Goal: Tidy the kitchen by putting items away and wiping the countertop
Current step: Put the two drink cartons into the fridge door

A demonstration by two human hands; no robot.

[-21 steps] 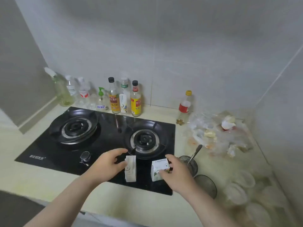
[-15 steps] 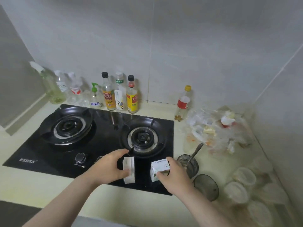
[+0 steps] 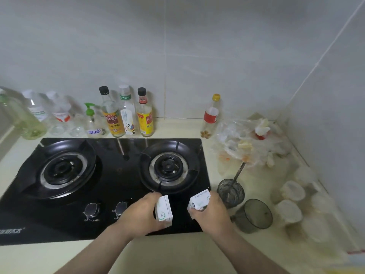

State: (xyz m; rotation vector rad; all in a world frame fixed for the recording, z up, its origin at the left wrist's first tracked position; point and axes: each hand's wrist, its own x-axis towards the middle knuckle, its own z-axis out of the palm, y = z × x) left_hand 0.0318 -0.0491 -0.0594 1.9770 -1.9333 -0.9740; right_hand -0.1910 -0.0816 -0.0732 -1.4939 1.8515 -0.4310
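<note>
Two small white cartons are over the front right of the black gas stove [image 3: 110, 194]. My left hand [image 3: 141, 216] grips the upright carton [image 3: 163, 210] from its left side. My right hand [image 3: 211, 214] holds the other white carton [image 3: 199, 199], which is tilted, with fingers wrapped under it. Both cartons sit just in front of the right burner [image 3: 168, 167]. The pale countertop [image 3: 173, 254] runs along the front and right of the stove.
Several sauce and cleaner bottles [image 3: 110, 113] line the back wall. A red-labelled bottle [image 3: 210, 115] stands right of the stove. A plastic bag of scraps [image 3: 250, 143], two dark glasses [image 3: 231, 191] with a spoon, and several white cups [image 3: 292, 191] crowd the right corner.
Both hands have drawn slightly closer to me with their cartons. The view has shifted to the right and down, so the stove knobs show more fully.
</note>
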